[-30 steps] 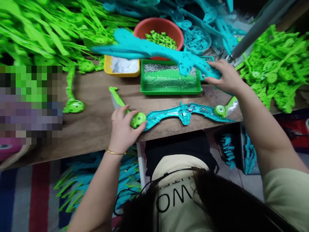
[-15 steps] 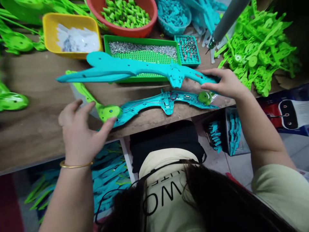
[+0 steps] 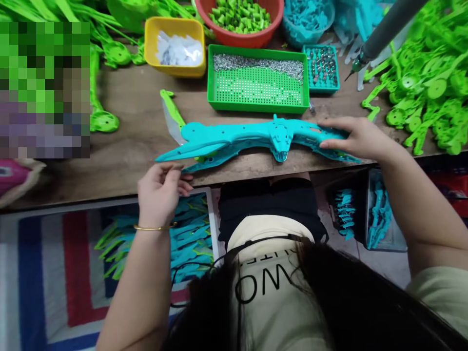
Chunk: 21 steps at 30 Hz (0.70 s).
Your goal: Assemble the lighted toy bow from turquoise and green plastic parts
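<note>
Before the tray (image 3: pixel 258 107), right hand (image 3: pixel 361 139) holds top shell (image 3: pixel 244 132), seemingly for fitting; bottom shell (image 3: pixel 222 157) likely needs aligning; left hand (image 3: pixel 160 191): grip unclear.

Lower shell (image 3: pixel 215 161) — partly hidden, red bowl (image 3: pixel 241 40) (cropped)

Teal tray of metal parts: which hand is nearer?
Right. The right hand is on the near side of the teal tray, slightly right; the left hand is much farther left.

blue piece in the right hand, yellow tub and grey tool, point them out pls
blue piece (image 3: pixel 252 131): head view, upper surface near its middle
yellow tub (image 3: pixel 178 71): head view, front wall
grey tool (image 3: pixel 388 29): head view, thick shaft
</note>
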{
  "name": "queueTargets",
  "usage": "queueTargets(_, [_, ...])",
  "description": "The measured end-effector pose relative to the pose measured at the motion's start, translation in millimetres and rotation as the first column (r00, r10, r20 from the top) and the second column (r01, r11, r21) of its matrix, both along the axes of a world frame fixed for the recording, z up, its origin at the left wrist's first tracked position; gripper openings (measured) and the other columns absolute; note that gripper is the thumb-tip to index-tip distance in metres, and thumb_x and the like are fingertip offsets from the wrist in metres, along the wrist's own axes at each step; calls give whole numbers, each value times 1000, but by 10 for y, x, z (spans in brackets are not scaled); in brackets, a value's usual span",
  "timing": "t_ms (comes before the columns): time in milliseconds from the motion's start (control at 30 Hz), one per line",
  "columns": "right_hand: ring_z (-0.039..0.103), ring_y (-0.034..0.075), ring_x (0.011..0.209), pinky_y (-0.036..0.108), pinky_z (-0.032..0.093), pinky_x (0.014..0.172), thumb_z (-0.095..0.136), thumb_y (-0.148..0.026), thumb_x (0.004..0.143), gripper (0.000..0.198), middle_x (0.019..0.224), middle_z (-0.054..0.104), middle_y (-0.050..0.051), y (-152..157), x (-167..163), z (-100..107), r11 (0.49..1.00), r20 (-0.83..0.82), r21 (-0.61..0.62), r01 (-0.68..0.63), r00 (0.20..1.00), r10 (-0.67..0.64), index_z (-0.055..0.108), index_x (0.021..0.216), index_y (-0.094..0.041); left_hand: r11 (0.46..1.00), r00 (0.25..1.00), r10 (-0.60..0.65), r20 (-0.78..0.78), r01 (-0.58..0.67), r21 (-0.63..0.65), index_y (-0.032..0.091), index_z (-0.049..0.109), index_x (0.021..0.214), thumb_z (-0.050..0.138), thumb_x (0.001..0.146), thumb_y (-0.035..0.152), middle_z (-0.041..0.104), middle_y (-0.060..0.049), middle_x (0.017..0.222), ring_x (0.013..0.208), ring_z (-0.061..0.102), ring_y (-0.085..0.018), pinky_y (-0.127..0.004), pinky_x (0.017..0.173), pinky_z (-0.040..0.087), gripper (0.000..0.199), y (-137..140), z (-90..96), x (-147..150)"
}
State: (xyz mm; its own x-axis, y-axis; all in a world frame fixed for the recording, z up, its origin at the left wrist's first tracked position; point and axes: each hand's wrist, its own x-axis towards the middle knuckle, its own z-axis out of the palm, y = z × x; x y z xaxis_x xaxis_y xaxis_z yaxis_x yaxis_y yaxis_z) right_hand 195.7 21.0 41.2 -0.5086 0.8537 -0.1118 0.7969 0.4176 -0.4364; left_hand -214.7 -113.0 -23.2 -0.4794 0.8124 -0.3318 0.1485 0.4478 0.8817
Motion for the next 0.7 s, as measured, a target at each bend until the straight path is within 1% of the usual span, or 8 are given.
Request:
queueTargets(133, [63,34,117,52,49,100,71,-48,78,57,126,69,6,-25,-24,-17,998,39,50,-45,998,43,63,130,-27,997,972,17,234,2,-81,17,54,90,46,88,26,66,-2,57,40,55,-13,-21,38,39,12,5,100,42])
queueTargets(233, [64,34,115,52,49,100,71,-49,78,56,125,69,7,-34,-5,0,997,60,68,-40,998,35,63,129,-27,994,920,43,390,-1,-107,16,56,90,34,96,33,69,-8,62,46,59,-14,-22,44,44,28,26,129,39])
queueTargets(333, [63,36,114,53,49,99,71,-50,78,58,123,69,9,-35,16,8,996,77,77,-43,996,37,63,129,-26,995,871,70,487,-23,-101,14,57,93,24,99,48,72,-13,73,58,66,-17,-27,55,52,48,60,118,37])
queueTargets(400, [61,37,115,55,47,100,70,-51,78,59,123,68,11,-32,21,-8,995,95,88,-50,995,42,62,131,-26,994,864,83,496,-35,-106,12,59,94,25,98,52,73,-14,77,63,68,-17,-29,62,55,53,84,95,47])
queueTargets(433, [60,38,116,56,46,100,68,-52,79,59,124,67,12,-32,22,-20,994,101,94,-58,994,49,61,131,-26,993,865,95,493,-45,-113,11,59,94,30,98,51,72,-13,77,64,68,-17,-30,65,56,50,95,81,55])
queueTargets(567, [58,39,118,57,46,100,59,-55,84,60,126,65,14,-52,31,-76,991,125,52,-121,986,114,58,135,-23,991,925,102,366,-62,-120,11,57,86,45,94,33,69,-9,74,69,68,-13,-30,81,57,27,97,30,95])
queueTargets(633, [59,39,118,57,47,99,56,-55,86,63,127,65,15,-73,47,-97,989,139,23,-144,981,139,56,137,-19,991,960,69,272,-34,-130,12,56,84,48,91,31,69,-8,74,67,67,-13,-31,79,57,22,76,27,89])
queueTargets(700, [58,39,119,58,46,99,54,-55,87,63,130,64,16,-88,71,-119,988,150,29,-151,978,145,54,138,-20,990,985,41,166,-17,-143,13,59,82,54,87,31,67,-5,68,61,64,-14,-33,74,57,20,68,47,48])
